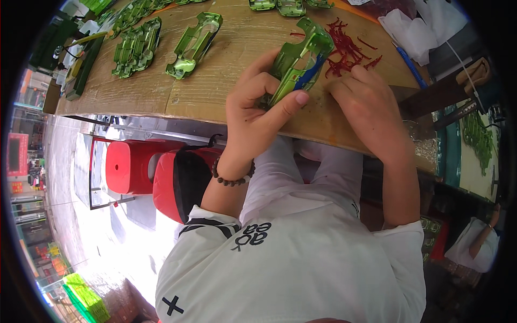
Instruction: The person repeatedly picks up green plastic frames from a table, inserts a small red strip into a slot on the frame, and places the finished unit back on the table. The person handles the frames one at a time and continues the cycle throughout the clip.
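My left hand [253, 107] is closed round a green plastic toy car body shell [293, 64], tilted above the wooden table [231, 37]. A blue strip runs along the shell's side, and the thumb presses its lower edge. Just to the right, my right hand [369, 107] rests at the near side of a pile of thin red plastic pieces [344, 46]. Its fingers are curled together, and whatever is between the fingertips is hidden. Two more green car shells, one here [195, 46] and another [137, 47], lie on the table to the left.
More green shells [277, 5] sit along the far edge. A blue pen-like tool [410, 64] and a white plastic bag [417, 29] lie at the right. Red stools [129, 167] stand left of my legs. Another person's arm [482, 237] shows at the far right.
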Demonstrator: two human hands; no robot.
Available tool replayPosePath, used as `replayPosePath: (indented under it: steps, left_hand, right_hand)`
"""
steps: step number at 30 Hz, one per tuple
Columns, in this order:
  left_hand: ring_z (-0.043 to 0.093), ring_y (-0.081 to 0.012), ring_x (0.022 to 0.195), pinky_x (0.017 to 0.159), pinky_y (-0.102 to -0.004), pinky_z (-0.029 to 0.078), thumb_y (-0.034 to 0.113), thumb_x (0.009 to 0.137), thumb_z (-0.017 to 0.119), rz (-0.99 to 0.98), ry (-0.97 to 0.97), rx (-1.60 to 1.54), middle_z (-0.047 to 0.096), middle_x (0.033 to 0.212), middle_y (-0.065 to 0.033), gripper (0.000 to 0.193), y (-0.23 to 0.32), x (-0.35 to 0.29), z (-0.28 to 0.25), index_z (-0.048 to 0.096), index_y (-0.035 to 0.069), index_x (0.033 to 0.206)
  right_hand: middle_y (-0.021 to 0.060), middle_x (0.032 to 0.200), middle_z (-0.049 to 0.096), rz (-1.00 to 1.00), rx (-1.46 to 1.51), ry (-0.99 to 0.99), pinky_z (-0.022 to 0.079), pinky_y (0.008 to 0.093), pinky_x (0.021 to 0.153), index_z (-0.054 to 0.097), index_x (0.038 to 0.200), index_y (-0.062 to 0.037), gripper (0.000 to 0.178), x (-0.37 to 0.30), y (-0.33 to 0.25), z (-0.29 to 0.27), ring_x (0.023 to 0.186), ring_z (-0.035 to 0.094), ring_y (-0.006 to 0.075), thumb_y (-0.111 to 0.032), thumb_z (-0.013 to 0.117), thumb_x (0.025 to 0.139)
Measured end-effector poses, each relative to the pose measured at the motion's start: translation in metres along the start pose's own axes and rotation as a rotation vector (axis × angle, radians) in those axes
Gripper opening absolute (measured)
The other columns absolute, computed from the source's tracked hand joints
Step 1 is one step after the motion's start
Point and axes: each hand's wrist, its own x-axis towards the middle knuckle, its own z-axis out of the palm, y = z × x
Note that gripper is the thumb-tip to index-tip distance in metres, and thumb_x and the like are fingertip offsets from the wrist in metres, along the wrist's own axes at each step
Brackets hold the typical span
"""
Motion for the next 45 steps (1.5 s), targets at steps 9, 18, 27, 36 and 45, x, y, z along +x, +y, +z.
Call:
replayPosePath:
  steps: [9, 18, 27, 36, 45]
  left_hand:
    - [0.048, -0.0212, 0.108, 0.09, -0.0304, 0.035, 0.006, 0.074, 0.069, -0.158, 0.015, -0.22, 0.05, 0.12, -0.0193, 0.017, 0.005, -0.002, -0.001, 0.054, 0.0, 0.068]
    - [0.057, -0.016, 0.086, 0.081, -0.0312, 0.044, 0.013, 0.085, 0.058, -0.16, 0.029, -0.371, 0.061, 0.094, -0.0096, 0.021, -0.006, -0.006, -0.012, 0.058, -0.002, 0.1]
    - [0.058, -0.0194, 0.088, 0.084, -0.035, 0.045, 0.016, 0.084, 0.059, -0.164, 0.02, -0.353, 0.061, 0.098, -0.012, 0.026, -0.009, -0.009, -0.013, 0.057, -0.002, 0.103]
    - [0.058, -0.0283, 0.096, 0.081, -0.0393, 0.048, 0.026, 0.08, 0.064, -0.306, 0.021, -0.518, 0.057, 0.108, -0.0182, 0.044, 0.012, -0.042, -0.001, 0.053, -0.003, 0.111]
    - [0.049, -0.0219, 0.104, 0.088, -0.0333, 0.039, 0.014, 0.074, 0.071, -0.414, -0.087, -0.525, 0.05, 0.118, -0.0188, 0.021, 0.042, -0.068, 0.022, 0.056, -0.001, 0.073]
  right_hand:
    - [0.0096, 0.072, 0.053, 0.165, -0.053, -0.084, 0.044, 0.0345, 0.066, 0.05, 0.077, -0.0037, 0.007, -0.007, -0.013, -0.002, 0.075, 0.053, 0.0248, -0.006, 0.051, 0.07]
    - [0.0101, 0.081, 0.055, 0.216, 0.098, -0.043, 0.044, 0.0364, 0.07, 0.052, 0.081, -0.0016, 0.01, -0.012, -0.008, 0.005, 0.083, 0.053, 0.0265, -0.005, 0.049, 0.072]
    - [0.0072, 0.081, 0.056, 0.202, 0.173, 0.027, 0.044, 0.0323, 0.073, 0.057, 0.079, -0.0034, 0.012, -0.028, -0.01, 0.002, 0.083, 0.053, 0.0243, -0.006, 0.051, 0.068]
    - [0.0136, 0.08, 0.064, 0.115, 0.523, 0.743, 0.05, 0.03, 0.063, 0.062, 0.084, 0.001, 0.022, -0.035, -0.017, -0.008, 0.073, 0.063, 0.0254, 0.012, 0.061, 0.065]
    - [0.0153, 0.082, 0.063, -0.008, 0.482, 0.816, 0.051, 0.0292, 0.06, 0.062, 0.086, 0.0031, 0.027, -0.032, -0.026, -0.02, 0.071, 0.062, 0.0253, 0.015, 0.061, 0.061]
